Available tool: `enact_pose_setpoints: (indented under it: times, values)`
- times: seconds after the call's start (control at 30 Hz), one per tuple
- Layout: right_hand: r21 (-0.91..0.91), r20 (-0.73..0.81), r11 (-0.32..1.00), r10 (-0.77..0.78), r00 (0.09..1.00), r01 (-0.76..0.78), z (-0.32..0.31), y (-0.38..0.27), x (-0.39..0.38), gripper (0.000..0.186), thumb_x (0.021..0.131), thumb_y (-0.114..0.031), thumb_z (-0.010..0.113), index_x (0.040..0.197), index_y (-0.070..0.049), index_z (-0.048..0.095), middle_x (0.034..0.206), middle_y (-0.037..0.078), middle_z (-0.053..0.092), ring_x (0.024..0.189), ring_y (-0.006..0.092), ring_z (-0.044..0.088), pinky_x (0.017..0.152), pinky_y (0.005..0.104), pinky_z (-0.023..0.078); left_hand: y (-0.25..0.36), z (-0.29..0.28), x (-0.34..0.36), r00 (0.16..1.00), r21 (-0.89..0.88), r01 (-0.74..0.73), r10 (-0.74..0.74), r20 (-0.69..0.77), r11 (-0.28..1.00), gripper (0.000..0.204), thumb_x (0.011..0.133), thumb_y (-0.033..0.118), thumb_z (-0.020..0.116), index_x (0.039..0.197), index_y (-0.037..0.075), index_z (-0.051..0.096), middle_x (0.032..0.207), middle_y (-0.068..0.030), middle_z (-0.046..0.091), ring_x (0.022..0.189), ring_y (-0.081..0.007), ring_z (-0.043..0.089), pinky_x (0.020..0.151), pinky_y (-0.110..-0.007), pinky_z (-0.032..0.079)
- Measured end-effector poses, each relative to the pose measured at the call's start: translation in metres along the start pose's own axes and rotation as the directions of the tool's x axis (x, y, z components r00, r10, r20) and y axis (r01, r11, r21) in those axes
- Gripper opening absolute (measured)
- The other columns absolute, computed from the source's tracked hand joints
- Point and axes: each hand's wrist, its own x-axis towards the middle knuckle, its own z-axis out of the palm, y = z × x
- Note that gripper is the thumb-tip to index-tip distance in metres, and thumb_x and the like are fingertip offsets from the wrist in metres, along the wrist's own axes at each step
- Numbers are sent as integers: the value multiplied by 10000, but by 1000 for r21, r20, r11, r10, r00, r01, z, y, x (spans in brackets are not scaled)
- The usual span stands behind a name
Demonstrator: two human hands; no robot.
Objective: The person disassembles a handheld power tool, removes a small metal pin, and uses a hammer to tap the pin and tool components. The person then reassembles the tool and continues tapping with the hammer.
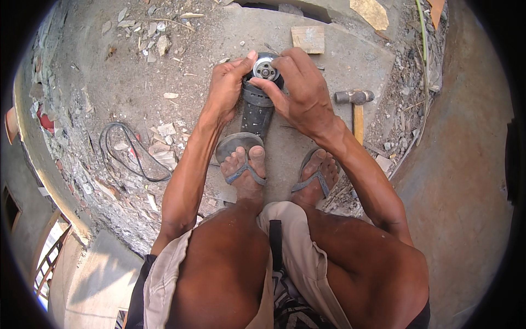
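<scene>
An angle grinder lies on the ground between my feet, its head pointing away from me and its dark body toward my left sandal. On the head, a round silver flange nut with holes faces up. My left hand is closed on the left side of the head, thumb near the rim. With curled fingers and thumb, my right hand grips the nut's rim from the right. Its fingertips partly cover the rim. No cutting disc shows on the spindle.
A hammer with a wooden handle lies right of my right hand. Beyond it is a wooden block. A black cable loops on the ground at left, among stone chips and rubble. A concrete slab lies ahead.
</scene>
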Motion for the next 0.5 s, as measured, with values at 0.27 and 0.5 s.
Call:
enact_pose_setpoints:
  times: [0.27,0.5]
  values:
    - [-2,-25,998,-71,997,71,-1,1,2,324,866,-166,812,966,15,563,940,163,520,851,320,579,710,414,491,-2,-2,2,1000,12,-7,7,22,1000,377,1071,346,632,1110,-9,752,965,-58,760,804,-99,688,751,-265,551]
    - [-59,-1,998,-7,1000,7,1,-4,2,321,857,-166,817,947,5,561,922,151,522,844,308,578,692,415,485,0,-2,1,1000,-3,17,-17,13,1000,352,1068,339,640,1075,5,753,951,-53,754,806,-96,682,755,-271,545]
